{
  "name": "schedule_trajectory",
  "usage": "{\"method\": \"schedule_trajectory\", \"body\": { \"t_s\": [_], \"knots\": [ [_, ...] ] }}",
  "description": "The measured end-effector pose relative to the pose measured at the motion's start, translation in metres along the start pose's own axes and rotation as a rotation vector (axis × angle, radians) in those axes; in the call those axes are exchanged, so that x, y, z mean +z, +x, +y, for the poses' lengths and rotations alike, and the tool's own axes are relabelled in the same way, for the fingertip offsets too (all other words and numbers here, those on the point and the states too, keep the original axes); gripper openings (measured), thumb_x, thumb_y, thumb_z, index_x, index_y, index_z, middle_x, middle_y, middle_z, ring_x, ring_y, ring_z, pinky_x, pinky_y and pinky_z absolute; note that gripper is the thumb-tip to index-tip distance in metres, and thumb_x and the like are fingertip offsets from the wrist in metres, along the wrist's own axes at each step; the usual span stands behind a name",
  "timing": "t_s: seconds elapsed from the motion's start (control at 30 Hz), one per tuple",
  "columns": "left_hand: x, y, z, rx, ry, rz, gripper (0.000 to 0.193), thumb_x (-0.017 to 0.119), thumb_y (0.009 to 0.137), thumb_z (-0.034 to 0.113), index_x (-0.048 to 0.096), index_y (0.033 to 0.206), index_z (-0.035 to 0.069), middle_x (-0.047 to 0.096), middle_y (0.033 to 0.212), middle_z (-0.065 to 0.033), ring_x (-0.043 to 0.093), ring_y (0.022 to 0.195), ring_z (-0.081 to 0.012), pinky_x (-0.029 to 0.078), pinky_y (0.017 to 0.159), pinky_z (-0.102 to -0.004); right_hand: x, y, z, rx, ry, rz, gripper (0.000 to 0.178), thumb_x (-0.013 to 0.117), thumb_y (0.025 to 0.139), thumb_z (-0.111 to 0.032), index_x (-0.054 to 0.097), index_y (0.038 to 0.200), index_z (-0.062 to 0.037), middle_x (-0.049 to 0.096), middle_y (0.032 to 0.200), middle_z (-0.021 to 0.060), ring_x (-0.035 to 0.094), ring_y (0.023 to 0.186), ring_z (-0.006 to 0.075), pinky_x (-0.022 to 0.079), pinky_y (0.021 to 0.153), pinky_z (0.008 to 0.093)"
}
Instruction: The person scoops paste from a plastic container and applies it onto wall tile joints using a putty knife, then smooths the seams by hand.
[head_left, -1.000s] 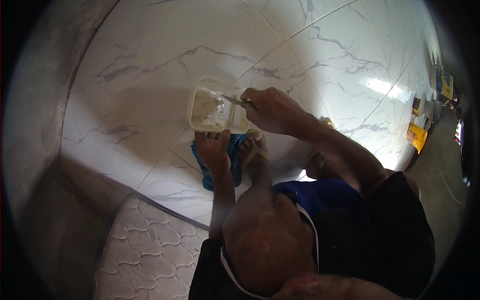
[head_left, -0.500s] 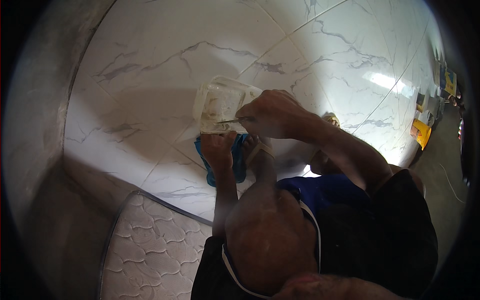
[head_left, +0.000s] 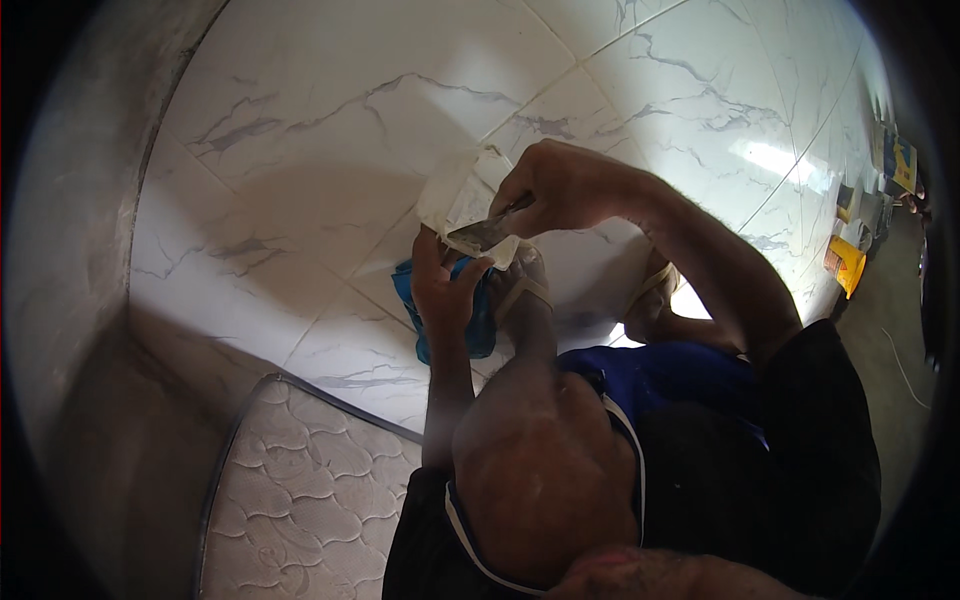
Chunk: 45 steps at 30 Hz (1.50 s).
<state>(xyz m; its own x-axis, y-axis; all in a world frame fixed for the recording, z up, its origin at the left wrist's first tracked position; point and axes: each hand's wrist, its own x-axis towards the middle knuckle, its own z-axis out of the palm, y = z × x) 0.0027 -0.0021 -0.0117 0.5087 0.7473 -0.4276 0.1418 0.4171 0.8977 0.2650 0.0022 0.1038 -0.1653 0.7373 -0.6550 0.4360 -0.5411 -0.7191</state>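
Note:
A translucent whitish plastic tub (head_left: 440,193) is held tilted above the tiled floor, in front of my left foot. My left hand (head_left: 443,290) grips its near rim, thumb on one side and fingers partly hidden. In my right hand (head_left: 570,188) is a putty knife (head_left: 480,236), its flat metal blade lying inside the tub near the corner by my left hand. Pale residue shows on the tub's walls. Below my left wrist lies a crumpled teal bag or cloth (head_left: 425,345); which of the two I cannot tell.
My sandalled feet (head_left: 525,290) stand close behind the tub. A quilted mattress (head_left: 300,480) lies at lower left, by a grey wall (head_left: 90,200). Marble-patterned tiles (head_left: 330,130) spread ahead. A yellow packet (head_left: 845,265) and other items sit at the far right.
The tub has tipped from lying nearly flat to a steep tilt. My right hand has risen slightly, and the putty knife's blade has turned to show its broad face.

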Motion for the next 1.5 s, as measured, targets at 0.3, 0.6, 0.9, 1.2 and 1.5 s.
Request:
{"method": "schedule_trajectory", "body": {
  "t_s": [0.3,0.6,0.9,1.2,1.5],
  "knots": [
    [-0.002,-0.006,-0.003,-0.062,-0.154,-0.001,0.083,0.084,0.077,-0.001,0.041,0.148,-0.007,0.052,0.138,-0.0175,0.057,0.127,-0.0288,0.052,0.105,-0.0410,-0.038,-0.021,0.037,0.079,0.425,-0.078,0.033,0.071,0.085,-0.014,0.073,0.115,0.0005,0.075,0.082,0.0085,0.064,0.063,0.0103,0.053,0.060,0.0272],
    [-0.038,-0.040,-0.035,-0.139,-0.377,0.217,0.084,0.085,0.082,0.020,0.039,0.144,-0.013,0.055,0.138,-0.0193,0.057,0.127,-0.0293,0.048,0.106,-0.0403,-0.029,-0.032,0.116,0.274,0.498,0.417,0.037,0.059,0.100,-0.019,0.064,0.132,-0.0030,0.066,0.086,0.0006,0.056,0.065,0.0080,0.049,0.059,0.0256],
    [-0.035,-0.043,-0.027,-0.083,-0.564,0.180,0.086,0.082,0.085,0.022,0.035,0.148,-0.011,0.054,0.140,-0.0216,0.055,0.131,-0.0316,0.046,0.109,-0.0435,0.025,0.011,0.103,0.147,-0.384,0.797,0.034,0.056,0.098,-0.016,0.063,0.131,-0.0109,0.066,0.099,0.0188,0.068,0.088,0.0396,0.056,0.081,0.0478],
    [-0.026,-0.032,-0.029,-0.104,-0.555,0.175,0.087,0.082,0.085,0.024,0.033,0.149,-0.010,0.052,0.142,-0.0209,0.056,0.127,-0.0294,0.048,0.105,-0.0396,0.068,0.009,0.101,0.370,-0.539,0.563,0.055,0.052,0.094,-0.002,0.043,0.148,-0.0087,0.054,0.115,0.0246,0.067,0.094,0.0426,0.058,0.076,0.0526],
    [-0.029,-0.031,-0.041,-0.045,-0.574,0.150,0.088,0.082,0.086,0.023,0.032,0.148,-0.012,0.049,0.145,-0.0236,0.052,0.133,-0.0338,0.044,0.111,-0.0446,0.019,0.017,0.066,0.422,-0.570,0.575,0.046,0.047,0.097,-0.008,0.048,0.143,-0.0054,0.061,0.105,0.0272,0.070,0.090,0.0439,0.059,0.077,0.0521]
  ]
}}
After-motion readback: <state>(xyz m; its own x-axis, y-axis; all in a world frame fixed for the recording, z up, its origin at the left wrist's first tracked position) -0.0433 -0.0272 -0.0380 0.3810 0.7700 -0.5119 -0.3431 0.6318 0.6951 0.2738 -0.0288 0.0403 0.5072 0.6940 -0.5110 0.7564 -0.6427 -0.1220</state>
